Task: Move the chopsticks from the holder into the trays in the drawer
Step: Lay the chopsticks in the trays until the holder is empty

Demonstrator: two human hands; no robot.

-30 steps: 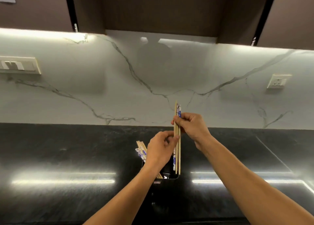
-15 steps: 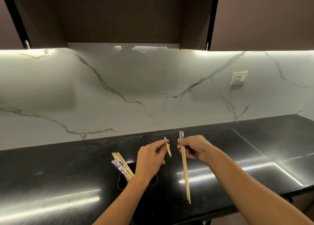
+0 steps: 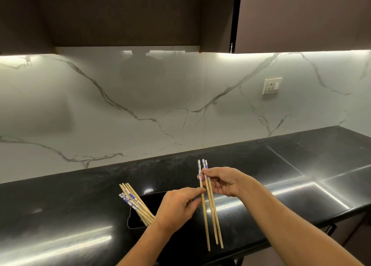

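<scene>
Held chopsticks (image 3: 210,211): three, clear of the worktop (image 3: 60,205), hanging in the air above its front edge.
Right hand (image 3: 224,182): thumb and fingers are clenched round all three sticks just below the blue-patterned tops.
Left hand (image 3: 176,207): fingers (image 3: 197,190) are curled; thumb and forefinger are pinched on the leftmost stick, just under the right hand's grip.
Long axis: near upright – patterned ends up toward the back wall, plain tips down toward the front edge, the tips slightly fanned apart.
Holder (image 3: 133,223): black, set near the front edge, just left of the left wrist.
Holder bundle (image 3: 134,201): several more chopsticks are leaned up and to the left out of the holder.
Drawer and trays: not in view.
Relation that matters: the bundle lies to the left of both hands, and the left hand is nearer to it – the right is already loaded.
Judgement: the sticks are probably being squared into one handful; for a tray they would need to be tipped from upright to flat.
</scene>
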